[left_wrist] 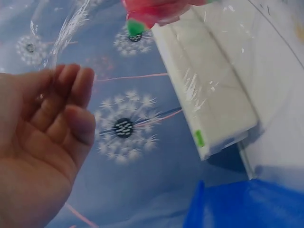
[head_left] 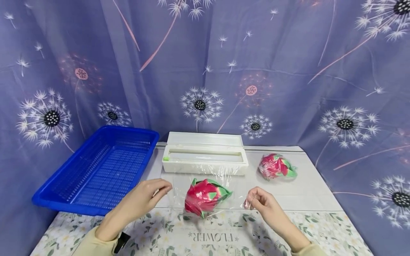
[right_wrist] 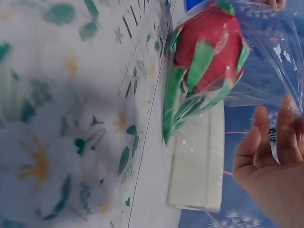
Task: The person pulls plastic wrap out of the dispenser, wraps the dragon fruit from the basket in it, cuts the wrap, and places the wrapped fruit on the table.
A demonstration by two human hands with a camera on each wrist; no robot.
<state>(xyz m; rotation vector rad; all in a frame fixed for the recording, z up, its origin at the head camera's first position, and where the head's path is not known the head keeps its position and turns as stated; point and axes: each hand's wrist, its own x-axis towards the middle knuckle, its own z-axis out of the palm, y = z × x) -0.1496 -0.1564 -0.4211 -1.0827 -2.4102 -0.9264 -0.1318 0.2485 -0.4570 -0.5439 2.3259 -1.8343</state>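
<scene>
A red dragon fruit with green scales (head_left: 205,195) stands between my hands, with clear cling film (head_left: 179,199) around it and stretched out to both sides. At the fruit's left, my left hand (head_left: 148,193) pinches the film's edge between thumb and fingers. On the right, my right hand (head_left: 261,202) grips the bunched other side of the film. The right wrist view shows the film wrapped over the dragon fruit (right_wrist: 209,52) and running up to the right hand (right_wrist: 275,156). In the left wrist view, film strands meet the fingertips of the left hand (left_wrist: 52,133).
Behind the fruit is a white cling film box (head_left: 205,167) with its lid up and a green slider at its left end. A second film-wrapped dragon fruit (head_left: 276,166) lies at the right. A blue plastic basket (head_left: 70,209) stands at the left, near the patterned curtain (head_left: 224,53).
</scene>
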